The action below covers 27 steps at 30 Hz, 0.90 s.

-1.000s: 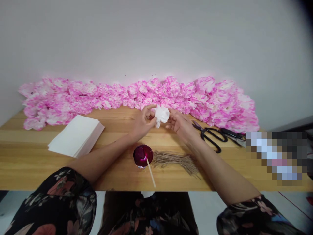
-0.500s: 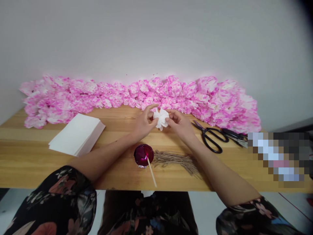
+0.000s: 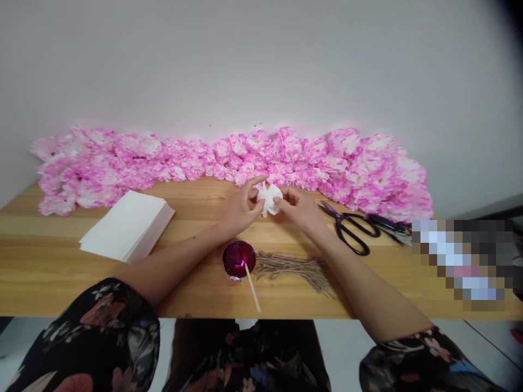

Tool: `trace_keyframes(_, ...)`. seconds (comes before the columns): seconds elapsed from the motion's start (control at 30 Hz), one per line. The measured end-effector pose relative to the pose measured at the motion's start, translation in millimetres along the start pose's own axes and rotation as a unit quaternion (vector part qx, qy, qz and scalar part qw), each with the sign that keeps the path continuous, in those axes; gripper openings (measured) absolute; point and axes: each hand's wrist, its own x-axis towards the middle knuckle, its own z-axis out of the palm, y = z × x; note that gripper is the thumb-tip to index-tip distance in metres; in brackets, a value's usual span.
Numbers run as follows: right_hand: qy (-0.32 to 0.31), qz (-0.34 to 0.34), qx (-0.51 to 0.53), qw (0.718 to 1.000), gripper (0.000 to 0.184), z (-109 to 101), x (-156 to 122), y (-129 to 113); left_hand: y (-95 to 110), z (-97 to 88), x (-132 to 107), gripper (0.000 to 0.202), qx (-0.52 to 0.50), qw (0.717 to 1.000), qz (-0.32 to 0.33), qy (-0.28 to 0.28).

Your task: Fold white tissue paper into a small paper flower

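Take the bowl (image 3: 226,253) as the landmark: the white tuft (image 3: 268,198) is held beyond it, on the side away from the body, and a little to its right. The tuft sits between the two hands, apart from the bowl. It is about as broad as it is deep, with petal-like folds spreading to both sides, so no clear long axis can be told.

The left hand (image 3: 244,207) has its thumb at the tuft's near left edge and its forefinger arched over the far side; whether that fingertip touches, I cannot tell. The right hand (image 3: 300,209) pinches the right edge, narrow, thumb on the near face. Neither hand is nearer to the tuft, but the left is nearer to the bowl, its wrist beyond the rim and slightly left.

Purple-red liquid shows in the bowl, and a pale stick (image 3: 253,291) leans out of it towards the body. Just right of the bowl lie the twigs (image 3: 290,265), running roughly sideways; further right and beyond it, the scissors (image 3: 339,216). The paper stack (image 3: 126,223) lies to its left, and pink flowers (image 3: 122,163) line the far side, well beyond it
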Motion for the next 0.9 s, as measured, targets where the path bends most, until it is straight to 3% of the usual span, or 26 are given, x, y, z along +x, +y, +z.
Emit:
trace_keyframes(0.27,0.047,-0.007,-0.013,0.999,0.015,-14,9,16,-2,0.6,1,0.052,-0.010,1.000,0.003,0.012)
trace_keyframes(0.4,0.000,-0.002,0.007,1.000,0.028,-13,9,12,0,0.8,0,0.052,-0.007,1.000,0.006,0.007)
trace_keyframes(0.63,-0.024,-0.026,0.007,0.999,0.019,1,-2,-2,0,1.7,0,0.049,-0.001,1.000,-0.004,-0.011)
trace_keyframes(0.8,0.021,-0.012,0.014,1.000,0.021,-3,4,8,-4,2.2,1,0.049,-0.005,1.000,-0.028,0.008)
trace_keyframes(0.9,0.063,-0.004,0.051,0.997,0.022,-14,-1,-12,-5,-0.3,1,0.049,-0.009,0.998,-0.046,0.034)
